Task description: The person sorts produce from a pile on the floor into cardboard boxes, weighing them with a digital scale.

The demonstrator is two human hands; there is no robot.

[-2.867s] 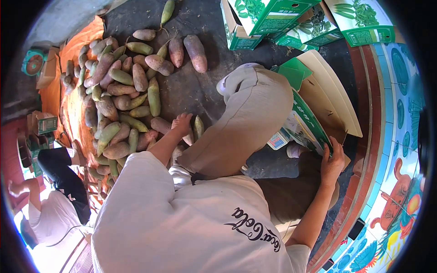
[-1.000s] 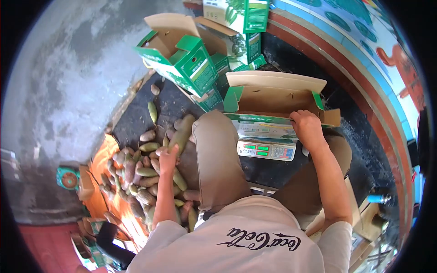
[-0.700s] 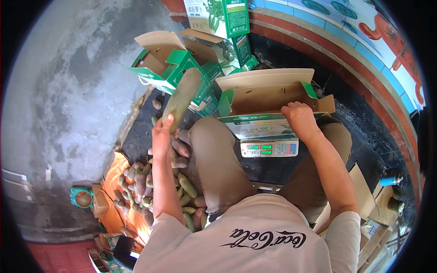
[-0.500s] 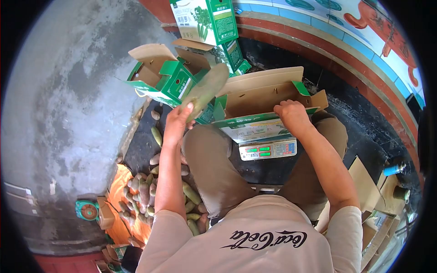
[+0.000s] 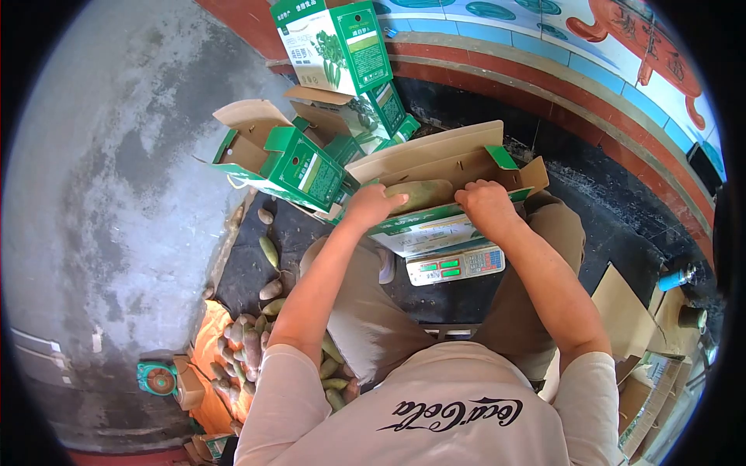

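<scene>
Green-purple tuber (image 5: pixel 420 193) now down inside the carton (image 5: pixel 435 159) on the scale (image 5: pixel 455 264), raised half a second ago; my left hand (image 5: pixel 371 205) grips it, right hand (image 5: pixel 485 205) clamps the carton rim

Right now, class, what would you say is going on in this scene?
A seated person is lowering a long greenish root vegetable into an open green carton that sits on a digital scale. The left hand holds the vegetable over the carton, while the right hand rests on the carton's front edge. A pile of similar vegetables lies on the ground at the person's left, and other green cartons stand behind.
</scene>
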